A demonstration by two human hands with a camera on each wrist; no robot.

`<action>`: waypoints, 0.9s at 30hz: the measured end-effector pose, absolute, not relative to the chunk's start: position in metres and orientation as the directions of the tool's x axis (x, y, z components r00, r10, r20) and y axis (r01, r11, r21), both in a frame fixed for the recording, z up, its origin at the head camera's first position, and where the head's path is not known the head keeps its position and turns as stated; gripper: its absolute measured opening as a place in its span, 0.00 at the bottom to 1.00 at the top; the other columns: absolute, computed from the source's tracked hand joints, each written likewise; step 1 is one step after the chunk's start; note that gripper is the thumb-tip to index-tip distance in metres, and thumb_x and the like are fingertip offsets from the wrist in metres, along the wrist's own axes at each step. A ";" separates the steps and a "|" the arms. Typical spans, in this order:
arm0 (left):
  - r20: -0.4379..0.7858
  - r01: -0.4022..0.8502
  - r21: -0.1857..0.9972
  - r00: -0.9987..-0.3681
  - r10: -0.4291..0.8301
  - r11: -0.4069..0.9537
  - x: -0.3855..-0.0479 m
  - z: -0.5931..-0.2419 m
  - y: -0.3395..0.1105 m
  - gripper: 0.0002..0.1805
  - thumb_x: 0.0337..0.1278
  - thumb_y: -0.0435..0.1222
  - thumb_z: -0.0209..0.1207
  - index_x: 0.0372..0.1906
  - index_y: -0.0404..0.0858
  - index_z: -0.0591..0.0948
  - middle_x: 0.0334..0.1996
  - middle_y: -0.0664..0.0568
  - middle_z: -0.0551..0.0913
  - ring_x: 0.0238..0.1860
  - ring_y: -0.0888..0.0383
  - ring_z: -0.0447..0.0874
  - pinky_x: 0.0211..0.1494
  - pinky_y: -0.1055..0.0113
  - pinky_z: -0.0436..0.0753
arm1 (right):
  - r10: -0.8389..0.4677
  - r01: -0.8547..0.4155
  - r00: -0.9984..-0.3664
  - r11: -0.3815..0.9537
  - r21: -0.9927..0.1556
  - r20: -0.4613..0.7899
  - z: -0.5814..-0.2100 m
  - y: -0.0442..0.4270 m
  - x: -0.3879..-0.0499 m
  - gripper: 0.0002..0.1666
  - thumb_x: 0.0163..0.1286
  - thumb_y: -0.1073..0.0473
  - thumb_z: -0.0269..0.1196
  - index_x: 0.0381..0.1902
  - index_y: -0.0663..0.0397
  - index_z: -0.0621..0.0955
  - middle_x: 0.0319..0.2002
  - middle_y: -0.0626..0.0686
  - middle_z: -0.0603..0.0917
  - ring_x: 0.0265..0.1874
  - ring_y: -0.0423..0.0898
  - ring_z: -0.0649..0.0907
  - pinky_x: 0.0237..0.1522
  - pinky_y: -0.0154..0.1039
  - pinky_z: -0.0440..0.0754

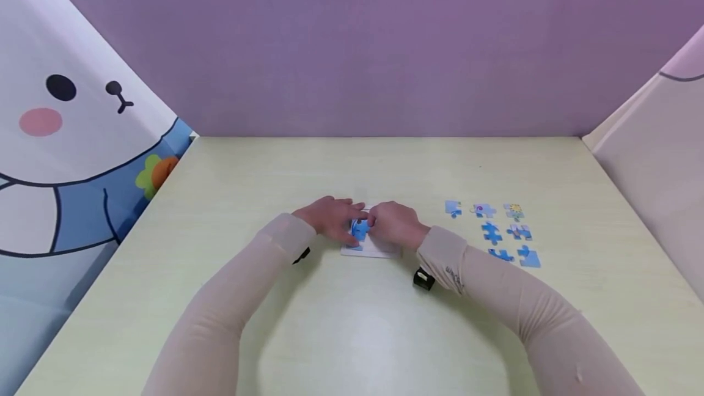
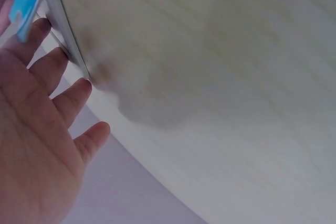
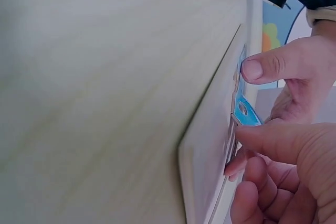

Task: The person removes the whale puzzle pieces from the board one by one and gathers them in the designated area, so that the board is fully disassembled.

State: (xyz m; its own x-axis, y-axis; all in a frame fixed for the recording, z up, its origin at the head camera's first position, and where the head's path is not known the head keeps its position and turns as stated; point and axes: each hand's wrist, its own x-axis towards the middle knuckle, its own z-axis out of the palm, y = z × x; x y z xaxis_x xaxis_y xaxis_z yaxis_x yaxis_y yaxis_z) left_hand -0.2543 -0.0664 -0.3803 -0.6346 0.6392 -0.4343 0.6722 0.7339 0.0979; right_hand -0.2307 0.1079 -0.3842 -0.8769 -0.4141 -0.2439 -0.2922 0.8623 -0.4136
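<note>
A pale puzzle board (image 1: 379,252) lies flat on the table between the two hands. My left hand (image 1: 332,219) rests at its left side with fingers spread; in the right wrist view its thumb (image 3: 253,70) presses near a blue piece in the board. My right hand (image 1: 397,225) is over the board's right part, its fingers curled. Thumb and forefinger pinch a blue jigsaw piece (image 3: 245,113), which stands tilted up from the board. The right hand hides much of the board's right half in the head view.
Several loose jigsaw pieces lie in rows to the right, among them a blue corner piece (image 1: 530,257) and one with a yellow sun (image 1: 514,209). A purple backdrop (image 1: 385,47) rises behind the table (image 1: 352,335), with a cartoon-printed cloth (image 1: 71,157) on the left.
</note>
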 end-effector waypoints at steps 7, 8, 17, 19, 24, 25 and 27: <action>-0.445 0.671 0.100 -0.630 0.637 0.734 -0.253 -0.378 -0.068 0.40 0.58 0.59 0.54 0.74 0.50 0.60 0.74 0.51 0.54 0.73 0.44 0.50 0.68 0.42 0.58 | -0.444 -0.299 -0.864 0.832 -0.467 -0.238 -0.383 0.110 -0.227 0.05 0.62 0.61 0.62 0.32 0.48 0.86 0.41 0.48 0.85 0.42 0.46 0.80 0.36 0.44 0.78; -0.445 0.672 0.100 -0.629 0.637 0.734 -0.253 -0.378 -0.068 0.40 0.58 0.59 0.54 0.74 0.50 0.60 0.74 0.51 0.54 0.73 0.44 0.50 0.68 0.42 0.57 | -0.447 -0.300 -0.864 0.828 -0.474 -0.233 -0.383 0.111 -0.226 0.05 0.62 0.61 0.62 0.32 0.48 0.86 0.41 0.48 0.85 0.42 0.46 0.80 0.36 0.44 0.78; -0.444 0.669 0.092 -0.635 0.632 0.737 -0.252 -0.378 -0.068 0.40 0.59 0.59 0.54 0.74 0.49 0.61 0.74 0.51 0.54 0.73 0.45 0.51 0.68 0.43 0.58 | -0.434 -0.278 -0.878 0.804 -0.526 -0.199 -0.383 0.117 -0.225 0.04 0.60 0.62 0.64 0.30 0.50 0.85 0.38 0.49 0.85 0.36 0.45 0.80 0.32 0.39 0.75; -0.455 0.663 0.082 -0.639 0.620 0.744 -0.252 -0.377 -0.068 0.40 0.59 0.59 0.54 0.74 0.50 0.60 0.74 0.52 0.54 0.74 0.46 0.50 0.69 0.43 0.56 | -0.435 -0.270 -0.877 0.798 -0.539 -0.205 -0.382 0.119 -0.225 0.03 0.60 0.62 0.64 0.29 0.51 0.85 0.35 0.48 0.85 0.33 0.44 0.79 0.31 0.38 0.74; -0.485 0.657 0.041 -0.646 0.590 0.753 -0.250 -0.375 -0.066 0.46 0.53 0.63 0.58 0.75 0.52 0.58 0.75 0.53 0.52 0.74 0.49 0.49 0.71 0.45 0.50 | -0.445 -0.254 -0.870 0.774 -0.580 -0.213 -0.383 0.127 -0.224 0.03 0.59 0.64 0.64 0.28 0.54 0.84 0.27 0.47 0.82 0.28 0.43 0.77 0.32 0.36 0.73; -0.486 0.658 0.035 -0.647 0.588 0.753 -0.249 -0.375 -0.065 0.47 0.51 0.64 0.58 0.75 0.52 0.58 0.75 0.54 0.52 0.74 0.50 0.49 0.71 0.45 0.50 | -0.444 -0.248 -0.871 0.767 -0.592 -0.211 -0.383 0.129 -0.224 0.03 0.59 0.64 0.64 0.27 0.54 0.84 0.26 0.46 0.82 0.27 0.43 0.77 0.33 0.36 0.74; -0.484 0.661 0.026 -0.648 0.588 0.750 -0.249 -0.374 -0.065 0.49 0.49 0.64 0.60 0.75 0.51 0.58 0.75 0.53 0.52 0.74 0.50 0.49 0.71 0.46 0.50 | -0.445 -0.240 -0.873 0.747 -0.620 -0.198 -0.382 0.132 -0.224 0.03 0.59 0.65 0.64 0.27 0.55 0.84 0.25 0.47 0.82 0.27 0.43 0.77 0.34 0.36 0.74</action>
